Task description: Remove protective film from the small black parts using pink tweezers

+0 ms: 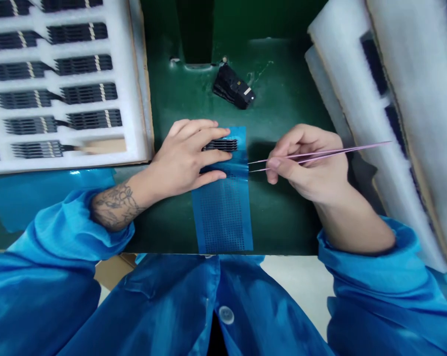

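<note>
My left hand lies on a blue dotted film strip on the green mat, its fingers pinched on a small stack of black ribbed parts at the strip's far end. My right hand is closed on pink tweezers. The tweezer tips point left and sit just off the strip's right edge, close to my left fingertips.
A white foam tray with rows of black ribbed parts fills the far left. Rolled white foam sheets lean at the right. A loose black part lies at the back of the green mat. The table edge runs near my body.
</note>
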{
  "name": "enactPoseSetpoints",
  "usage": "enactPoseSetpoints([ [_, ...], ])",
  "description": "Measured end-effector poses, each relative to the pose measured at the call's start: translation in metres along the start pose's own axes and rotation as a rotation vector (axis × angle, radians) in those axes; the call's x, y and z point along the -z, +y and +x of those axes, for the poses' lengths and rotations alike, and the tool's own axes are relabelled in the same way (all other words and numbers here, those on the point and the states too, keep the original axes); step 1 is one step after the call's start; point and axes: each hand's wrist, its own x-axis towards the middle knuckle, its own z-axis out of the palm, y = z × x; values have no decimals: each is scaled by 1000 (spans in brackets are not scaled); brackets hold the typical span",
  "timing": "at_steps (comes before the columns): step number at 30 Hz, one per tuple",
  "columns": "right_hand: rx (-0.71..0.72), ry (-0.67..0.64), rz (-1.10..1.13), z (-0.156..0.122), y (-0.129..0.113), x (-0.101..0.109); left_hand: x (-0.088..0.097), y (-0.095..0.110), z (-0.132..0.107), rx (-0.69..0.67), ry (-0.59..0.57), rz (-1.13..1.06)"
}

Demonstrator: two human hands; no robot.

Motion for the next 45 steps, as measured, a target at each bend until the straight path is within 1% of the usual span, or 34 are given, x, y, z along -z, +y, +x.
enactPoseSetpoints([
  [2,-20,-5,-29,-1,-1,-1,0,0,-1,-9,7,2],
  [5,-37,-63,-152,-3,-4,-1,0,0,-1,-25,12,5],
  [9,44,-77,-226,-5,-6,-1,-1,1,-1,-33,18,-3],
  [13,9,-4,-211,-3,-3,-1,-1,2,-1,-48,48,-44],
  [16,-10,46,-120,-1,0,0,-1,2,0,-18,34,-55],
  [19,-40,10,-91,0,0,0,-1,1,1,19,20,-64],
  [21,-46,-26,-100,0,0,1,0,2,0,13,31,-65],
  [23,-5,-48,-113,1,1,2,2,3,-2,-21,61,-52],
  [24,22,-52,-119,2,2,3,2,4,-3,-33,94,-40],
  [27,57,-36,-111,5,6,5,2,5,-6,-38,241,40],
  [28,53,-30,-103,6,8,5,2,4,-6,-39,266,68],
  [32,63,-29,-86,7,11,6,3,4,-3,-71,275,137],
  [35,74,-24,-108,6,10,5,4,5,0,-54,344,203],
  [37,84,-30,-138,6,9,4,6,6,0,-52,341,224],
  [39,106,-68,-153,4,7,3,6,6,-1,-56,296,209],
  [41,129,-144,-134,3,4,0,6,6,-2,-64,248,171],
  [42,139,-192,-120,2,3,-2,5,5,-3,-80,243,154],
  [45,148,-307,-122,-1,2,-8,4,3,-3,-209,336,178],
])
